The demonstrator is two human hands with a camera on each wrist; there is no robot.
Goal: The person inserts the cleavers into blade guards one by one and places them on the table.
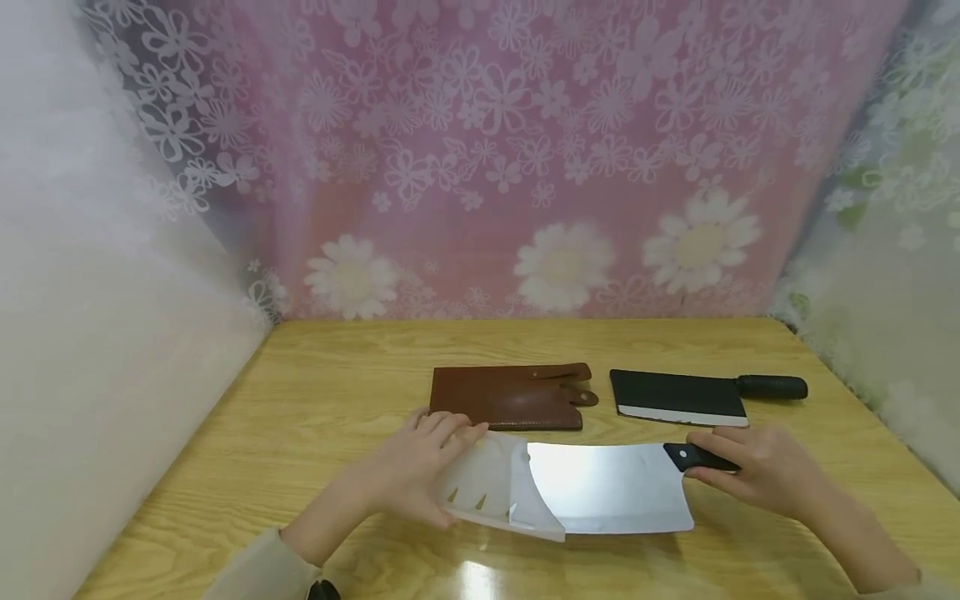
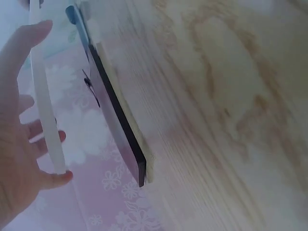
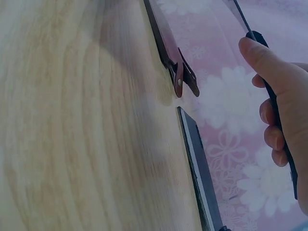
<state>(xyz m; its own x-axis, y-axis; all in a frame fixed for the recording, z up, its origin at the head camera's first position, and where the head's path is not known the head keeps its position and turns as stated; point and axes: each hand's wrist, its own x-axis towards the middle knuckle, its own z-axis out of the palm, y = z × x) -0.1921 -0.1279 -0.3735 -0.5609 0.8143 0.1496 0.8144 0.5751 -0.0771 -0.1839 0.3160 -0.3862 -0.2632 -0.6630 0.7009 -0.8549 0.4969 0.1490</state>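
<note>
My left hand (image 1: 427, 471) grips a translucent white plastic blade sheath (image 1: 487, 483) by its left end, thumb on the near edge and fingers on the far edge. Part of a broad, shiny cleaver (image 1: 611, 487) sits inside the sheath; the handle half of its blade shows bare. My right hand (image 1: 765, 471) holds the cleaver's black handle (image 3: 274, 96), with the thumb laid along it toward the blade. In the left wrist view the sheath (image 2: 45, 110) appears edge-on between thumb and fingers. Sheath and cleaver are held up over the near part of the table.
Behind the hands, a brown leather sheath (image 1: 502, 396) with snap straps lies on the wooden table (image 1: 337, 358). To its right lies a second cleaver (image 1: 675, 396), its blade black with a bright edge. A flowered pink curtain (image 1: 487, 167) hangs along the table's back edge.
</note>
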